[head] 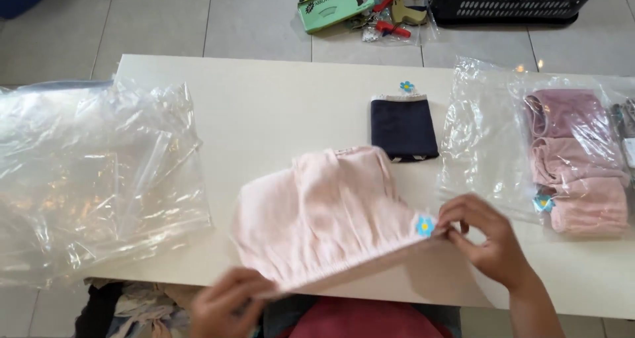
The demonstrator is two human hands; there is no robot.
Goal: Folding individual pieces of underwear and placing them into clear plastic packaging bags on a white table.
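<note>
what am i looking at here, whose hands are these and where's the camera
There is no machine here: these are a person's two bare hands, filmed by a camera worn on that person's head, so you look down as they do.

The left hand and the right hand each grip one end of the stretched edge of a pale pink garment, which has a small blue flower tag near the right hand.

It lies on a white table. Also there: a folded dark navy garment, a heap of clear plastic bags on the left, and on the right a clear bag of folded pink garments. On the tiled floor beyond sit a green box and a black basket.
</note>
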